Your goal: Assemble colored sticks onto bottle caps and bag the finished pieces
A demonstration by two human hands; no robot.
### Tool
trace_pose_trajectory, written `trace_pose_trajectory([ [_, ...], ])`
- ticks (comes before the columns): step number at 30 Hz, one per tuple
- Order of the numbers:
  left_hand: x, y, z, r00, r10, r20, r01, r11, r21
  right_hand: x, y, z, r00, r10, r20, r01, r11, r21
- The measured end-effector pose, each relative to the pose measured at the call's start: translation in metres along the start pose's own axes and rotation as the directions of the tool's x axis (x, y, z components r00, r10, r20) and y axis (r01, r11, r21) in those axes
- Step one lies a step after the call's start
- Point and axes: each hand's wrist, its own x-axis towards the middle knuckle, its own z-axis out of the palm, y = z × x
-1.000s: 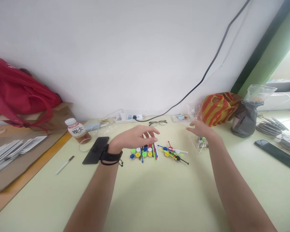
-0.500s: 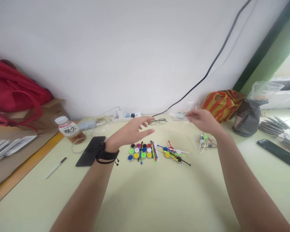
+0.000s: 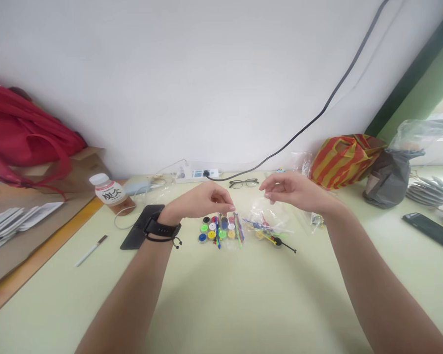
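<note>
My left hand (image 3: pixel 203 200), with a dark watch on the wrist, pinches a clear plastic bag (image 3: pixel 268 214) between thumb and fingers. The thin bag hangs over part of the colourful pieces and its outline is faint. My right hand (image 3: pixel 291 189) is by the bag's upper right side, its fingers bent and slightly apart. Below my left hand stand rows of small round discs (image 3: pixel 211 235) in several colours, with bundled arrow-shaped pointers (image 3: pixel 239 231) on and beside them. Farther right lie loose arrow spinners, among them a black spinner (image 3: pixel 278 241), partly seen through the plastic.
Eyeglasses (image 3: pixel 243 183) and a power strip (image 3: pixel 195 176) lie near the wall. At left are a bottle (image 3: pixel 112 194), a black phone (image 3: pixel 138 233) and a pen (image 3: pixel 90 250). A striped bag (image 3: pixel 345 160), a grey bag (image 3: pixel 387 179) and another phone (image 3: pixel 431 233) are at right.
My right hand has come left from the back of the table, and the clear plastic bag is now between my hands. My left hand's fingers have closed. The view has shifted slightly.
</note>
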Motion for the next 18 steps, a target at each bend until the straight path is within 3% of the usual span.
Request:
trace_pose_trajectory([
  [4, -0.004, -0.003, -0.005, 0.999, 0.006, -0.043, -0.008, 0.999, -0.033, -0.001, 0.000, -0.004, 0.994, -0.035, -0.099, 0.040, 0.998, 0.055],
  [7, -0.006, 0.005, -0.004, 0.997, 0.046, -0.064, -0.048, 0.999, -0.022, -0.001, -0.009, 0.000, 0.997, -0.060, -0.057, 0.063, 0.997, 0.050],
  [12, 0.000, 0.016, 0.007, 0.997, 0.036, 0.063, -0.032, 0.997, -0.067, 0.005, -0.022, 0.025, 0.994, -0.108, -0.007, 0.108, 0.993, 0.044],
  [14, 0.004, 0.013, 0.011, 0.997, 0.036, 0.062, -0.029, 0.994, -0.109, 0.008, -0.022, 0.037, 0.994, -0.105, -0.019, 0.106, 0.990, 0.091],
  [16, 0.007, 0.006, 0.011, 1.000, 0.024, -0.011, -0.025, 0.988, -0.155, 0.011, -0.018, 0.044, 0.998, -0.068, -0.016, 0.070, 0.989, 0.127],
  [18, 0.008, -0.003, 0.008, 0.986, -0.003, -0.164, -0.026, 0.984, -0.175, 0.012, -0.013, 0.045, 0.999, -0.028, 0.016, 0.025, 0.986, 0.164],
])
